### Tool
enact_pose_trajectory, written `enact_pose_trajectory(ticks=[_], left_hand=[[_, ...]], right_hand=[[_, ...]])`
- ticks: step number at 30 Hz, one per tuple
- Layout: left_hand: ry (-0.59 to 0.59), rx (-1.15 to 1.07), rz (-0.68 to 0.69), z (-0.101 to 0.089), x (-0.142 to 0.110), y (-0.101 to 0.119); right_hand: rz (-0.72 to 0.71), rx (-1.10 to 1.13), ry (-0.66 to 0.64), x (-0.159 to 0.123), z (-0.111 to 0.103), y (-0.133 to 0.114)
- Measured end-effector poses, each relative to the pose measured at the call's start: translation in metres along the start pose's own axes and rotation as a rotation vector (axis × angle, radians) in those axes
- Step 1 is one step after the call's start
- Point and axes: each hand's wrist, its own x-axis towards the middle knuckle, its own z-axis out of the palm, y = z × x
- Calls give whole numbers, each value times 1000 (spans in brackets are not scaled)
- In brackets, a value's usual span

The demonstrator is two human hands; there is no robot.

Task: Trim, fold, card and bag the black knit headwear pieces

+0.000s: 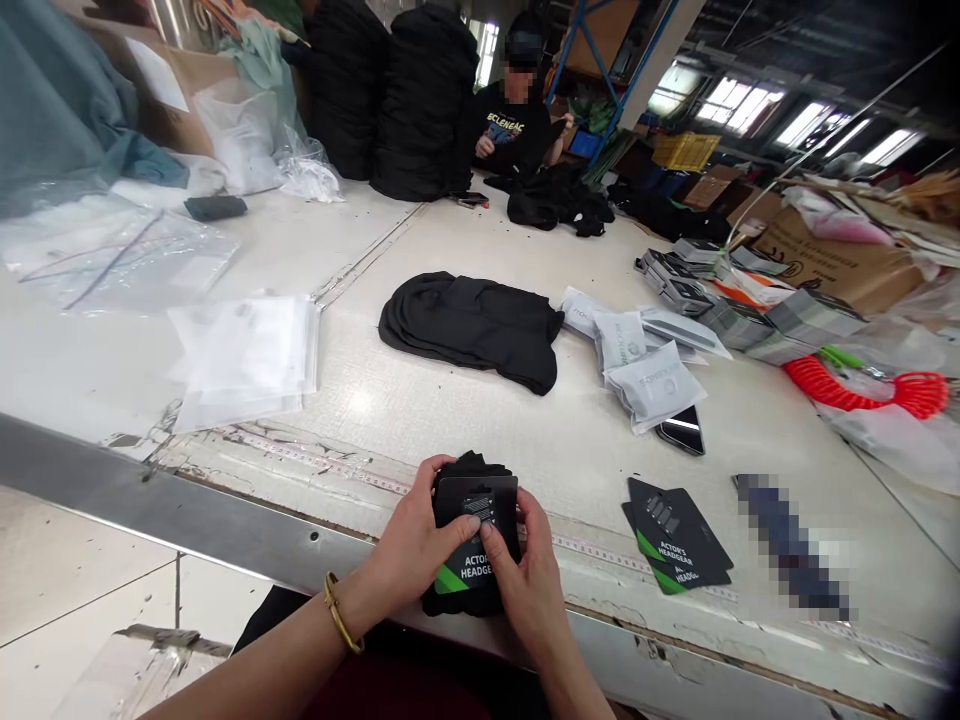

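Observation:
At the table's near edge, my left hand (420, 535) grips the left side of a folded black headgear cloth (474, 604). My right hand (534, 575) closes round its right side. A black and green cardboard label (456, 502) reading "ACTOR'S HEADGEAR" lies flat on top of the cloth, with both thumbs pressing on its middle. My fingers underneath are hidden by the cloth. Straight ahead lies a stack of flat black cloth pieces (472, 325). To the right of my hands, a few more such labels (679, 535) overlap on the table.
Clear plastic bags (251, 355) are stacked at left. Filled frosted packets (652, 385) lie at right, partly over a phone (684, 432). Farther right are small grey boxes (814, 318) and a red coiled hose (911, 393). Tall black piles (424, 100) and another person (514, 120) are across the table.

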Motion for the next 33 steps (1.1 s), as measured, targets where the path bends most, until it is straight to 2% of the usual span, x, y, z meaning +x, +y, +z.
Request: enact_pose_trajectory(ticks=[2, 4, 6, 8, 9, 11, 13, 16, 19, 21, 22, 24, 26, 29, 33], left_hand=[[-68, -259, -20, -6, -4, 8], [-157, -503, -73, -16, -8, 19], [-285, -691, -131, -26, -10, 29], [-365, -766, -164, -35, -9, 34], [-368, -740, -167, -38, -7, 33], [-316, -566, -143, -43, -1, 29], [-249, -300, -96, -45, 3, 23], [-190, 51, -36, -49, 6, 18], [-192, 262, 28, -61, 13, 21], [-101, 417, 84, -81, 29, 26], [5, 502, 105, -95, 41, 29], [330, 674, 107, -130, 72, 35], [536, 736, 53, -168, 105, 38], [652, 796, -68, -213, 144, 31], [696, 836, -216, -241, 168, 16]], right_hand=[[91, 211, -20, 0, -4, -5], [195, 516, -68, 2, -9, -12], [317, 813, -202, 3, -12, -18], [472, 991, -402, 2, -9, -21], [533, 1030, -486, 1, -6, -21], [570, 1056, -540, -2, 5, -22], [516, 1017, -486, -4, 17, -24], [431, 846, -361, -3, 31, -30], [433, 731, -308, 2, 33, -34], [452, 701, -303, 7, 30, -33], [457, 687, -307, 9, 29, -31], [457, 651, -321, 12, 27, -26], [444, 609, -323, 15, 28, -20], [413, 568, -295, 17, 33, -12], [395, 573, -265, 19, 37, -6]])
